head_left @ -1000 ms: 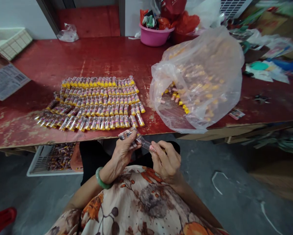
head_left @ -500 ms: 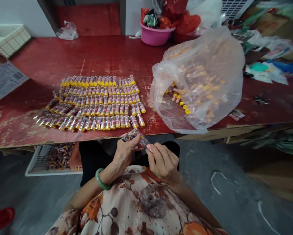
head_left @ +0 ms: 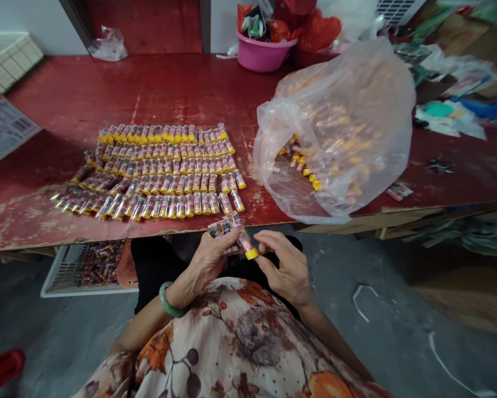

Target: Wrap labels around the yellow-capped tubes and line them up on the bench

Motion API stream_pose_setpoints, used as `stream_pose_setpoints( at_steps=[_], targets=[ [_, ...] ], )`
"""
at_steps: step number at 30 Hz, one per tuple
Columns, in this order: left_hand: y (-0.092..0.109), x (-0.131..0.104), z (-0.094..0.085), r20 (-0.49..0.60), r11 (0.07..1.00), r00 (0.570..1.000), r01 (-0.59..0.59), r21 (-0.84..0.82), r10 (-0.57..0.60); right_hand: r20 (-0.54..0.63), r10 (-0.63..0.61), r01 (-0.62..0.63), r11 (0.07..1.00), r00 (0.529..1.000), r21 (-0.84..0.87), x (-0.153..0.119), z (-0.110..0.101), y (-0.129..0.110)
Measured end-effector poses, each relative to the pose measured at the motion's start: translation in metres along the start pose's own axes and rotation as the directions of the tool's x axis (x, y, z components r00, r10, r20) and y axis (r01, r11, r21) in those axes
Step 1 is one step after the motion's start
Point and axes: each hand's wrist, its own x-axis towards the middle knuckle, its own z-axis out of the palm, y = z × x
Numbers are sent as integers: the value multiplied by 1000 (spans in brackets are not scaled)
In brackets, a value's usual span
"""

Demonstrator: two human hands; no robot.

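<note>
Over my lap, just off the table's front edge, my left hand pinches a clear tube with a yellow cap and printed paper inside. Small printed slips stick out beside the tube, also under my left thumb. My right hand is beside the capped end, thumb and forefinger apart, with nothing visible between them; whether the thumb tip touches the cap I cannot tell. In front of my hands lie rows of similar yellow-capped tubes. A large translucent bag to the right holds many more.
The red table spans the view. A pink basin with red bags stands at the back. At left are a cardboard box and a pale basket. Below the table sits a white crate full of tubes.
My right fingers have come off the tube's end and spread, uncovering the yellow cap. My left hand still holds the tube and slips. The view has shifted slightly.
</note>
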Motion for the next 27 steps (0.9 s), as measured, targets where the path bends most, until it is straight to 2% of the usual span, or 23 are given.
stream_pose_setpoints(
  at_steps=[4, 7, 14, 18, 27],
  targets=[
    [-4, -6, 5, 77, 999, 996, 38, -6, -38, -139, -102, 87, 990, 985, -109, -2, 14, -4],
    [-5, -8, 6, 81, 1000, 996, 26, -17, -25, -207, -163, 133, 980, 965, -150, 0, 20, -6],
    [-7, -9, 6, 68, 1000, 998, -4, -29, 6, -324, -170, 142, 984, 931, -110, -2, 29, -2],
    [-9, -8, 5, 59, 1000, 998, -12, -27, 13, -344, -191, 147, 978, 919, -150, -7, 34, 4],
    [-9, -6, 4, 33, 999, 999, -8, -36, 9, -290, -281, 193, 935, 915, -298, -5, 36, 8]
  ],
)
